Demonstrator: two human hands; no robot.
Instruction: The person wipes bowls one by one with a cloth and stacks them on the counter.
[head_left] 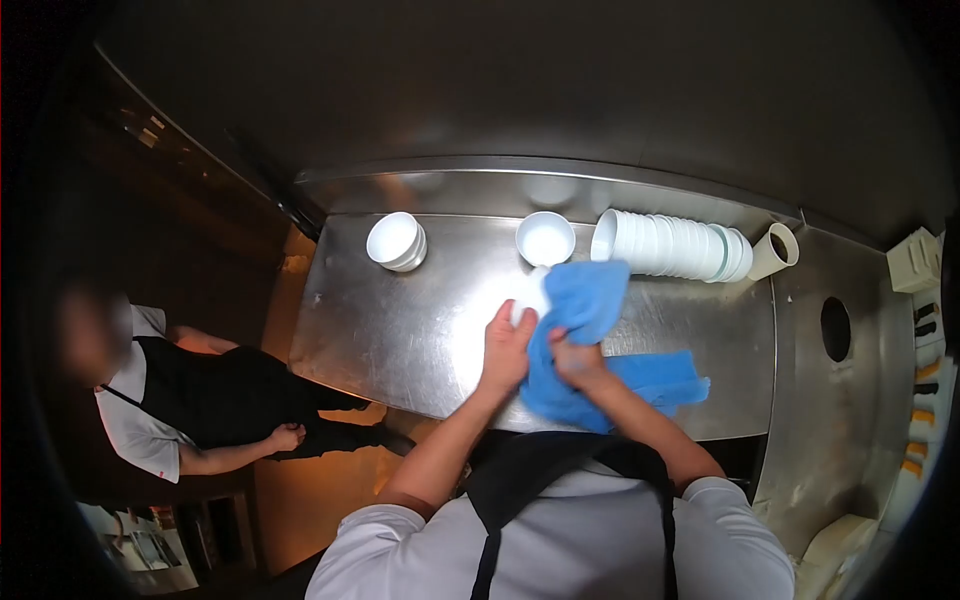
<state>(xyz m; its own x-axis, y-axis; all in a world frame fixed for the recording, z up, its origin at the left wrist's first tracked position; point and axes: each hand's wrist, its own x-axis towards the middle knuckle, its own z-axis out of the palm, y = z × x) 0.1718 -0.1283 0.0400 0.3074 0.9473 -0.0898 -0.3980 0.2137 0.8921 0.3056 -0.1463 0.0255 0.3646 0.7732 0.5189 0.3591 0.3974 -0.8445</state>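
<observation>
My left hand (pixel 508 345) grips a white bowl (pixel 530 290) over the steel counter (pixel 430 330), its outline partly lost in glare and behind cloth. A blue cloth (pixel 585 300) is bunched in my right hand (pixel 575 357) and lies against the bowl. The fingers of that hand are slightly blurred. Beneath my right forearm, more blue cloth (pixel 660 378) rests flat on the counter; I cannot tell if it is a separate piece. Just beyond my hands stands a single white bowl (pixel 546 240), and a short stack of white bowls (pixel 397 242) sits to the left.
A long row of nested white bowls (pixel 670 245) lies on its side along the back. Next to it a pale cup (pixel 775 252) leans. The right-hand counter has a round hole (pixel 835 330). Several knives (pixel 926 390) hang far right. A person in a black apron (pixel 200 390) stands left.
</observation>
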